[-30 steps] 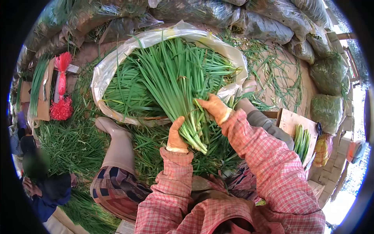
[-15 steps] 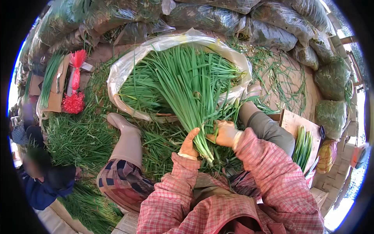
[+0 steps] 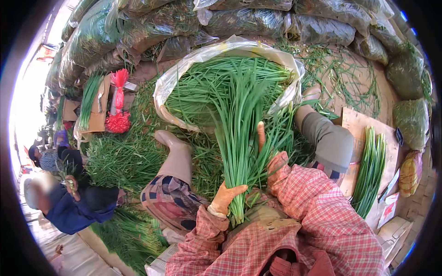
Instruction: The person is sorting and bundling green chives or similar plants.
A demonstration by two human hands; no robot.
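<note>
A long bunch of garlic chives (image 3: 239, 138) stretches from my lap up to the plastic-lined heap. My left hand (image 3: 227, 197) is wrapped round its lower stalks, the thumb lying across the front and the pale stalk ends sticking out below. On the bunch's right side, my right hand (image 3: 261, 137) shows one finger stretched straight along the leaves; its other fingers are hidden behind leaves and sleeve. Beyond the bunch, more cut chives (image 3: 198, 92) lie heaped inside an open clear plastic sheet (image 3: 162, 99). Loose leaves surround my boots.
Filled plastic sacks (image 3: 248, 23) are stacked along the back. At the right, trimmed chives (image 3: 369, 170) lie on a wooden board (image 3: 347, 120). Red ties (image 3: 118, 120) stand left by cardboard (image 3: 99, 108). A person in blue (image 3: 80, 214) sits close on my left.
The bunch has come closer to my body and stands straighter in view. My right hand has left the stalk ends and moved up along the leaves, its finger extended. The view has shifted left.
</note>
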